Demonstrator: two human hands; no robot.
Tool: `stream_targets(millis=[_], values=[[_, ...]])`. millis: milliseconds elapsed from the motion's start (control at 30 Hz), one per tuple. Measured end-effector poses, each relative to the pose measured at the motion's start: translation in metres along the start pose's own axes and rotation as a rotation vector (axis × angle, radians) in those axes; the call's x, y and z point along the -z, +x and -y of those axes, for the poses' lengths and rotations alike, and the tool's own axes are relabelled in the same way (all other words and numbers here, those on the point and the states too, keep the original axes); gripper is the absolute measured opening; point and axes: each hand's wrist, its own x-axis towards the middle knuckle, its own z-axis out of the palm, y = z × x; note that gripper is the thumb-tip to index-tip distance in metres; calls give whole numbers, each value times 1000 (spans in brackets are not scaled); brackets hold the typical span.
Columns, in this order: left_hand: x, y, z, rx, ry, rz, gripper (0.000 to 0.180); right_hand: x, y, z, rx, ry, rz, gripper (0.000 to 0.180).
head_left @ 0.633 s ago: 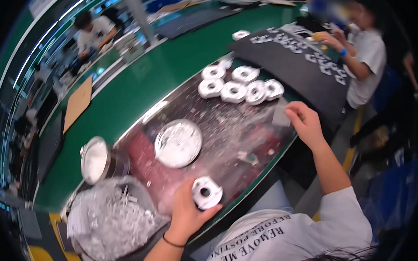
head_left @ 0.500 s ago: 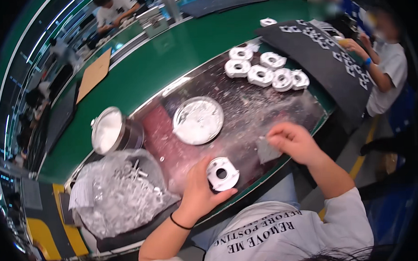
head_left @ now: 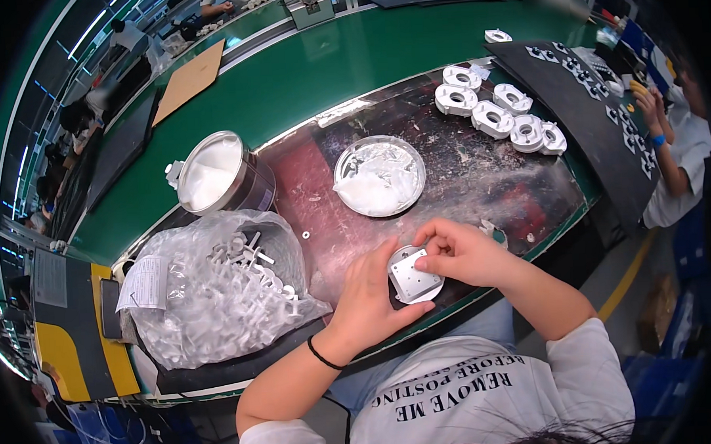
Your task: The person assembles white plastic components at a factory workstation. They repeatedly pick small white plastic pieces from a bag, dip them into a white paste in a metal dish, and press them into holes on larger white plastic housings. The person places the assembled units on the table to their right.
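Observation:
My left hand point(head_left: 365, 301) curls around a white round part point(head_left: 432, 296) at the near edge of the bench, its thumb on the near side. On top of that part lies a pale square plate point(head_left: 412, 276) with small holes, covering its middle. The bent fingers of my right hand point(head_left: 461, 253) are closed at the plate's upper right edge; their tips partly hide it. Just beyond my hands is a round metal lid point(head_left: 353, 160) with white paste on it.
Left stand an open can point(head_left: 247, 183) of white paste and a clear bag point(head_left: 209, 316) of small white plastic parts. Several white round parts point(head_left: 494, 119) sit at the far right. Beyond them, a person works beside a dark mat point(head_left: 551, 78) with small parts.
My right hand has brought the square plate left from the bench's right side onto the round part, covering its central hole. My left hand still holds the round part. The whole view has shifted.

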Motion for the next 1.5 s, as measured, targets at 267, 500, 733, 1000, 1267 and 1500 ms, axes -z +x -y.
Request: stream_targets(millis=[267,500,733,1000,1267,1500], values=[[3,0,-2,-13,-3,16,100,1,1,3,-1,-9,25,21],[2,-1,0,-34,-2,23,103,2,3,3,-29,16,54,20],[0,0,-1,-19,-48,25,101,2,2,10,-23,-74,20,23],[49,5,5,-63,149,-183,61,26,-4,20,165,-117,-228,27],[98,-13,73,539,781,-312,9,32,40,44,438,-277,-114,14],[96,-11,72,378,706,-464,8,39,67,6,390,-294,-96,13]])
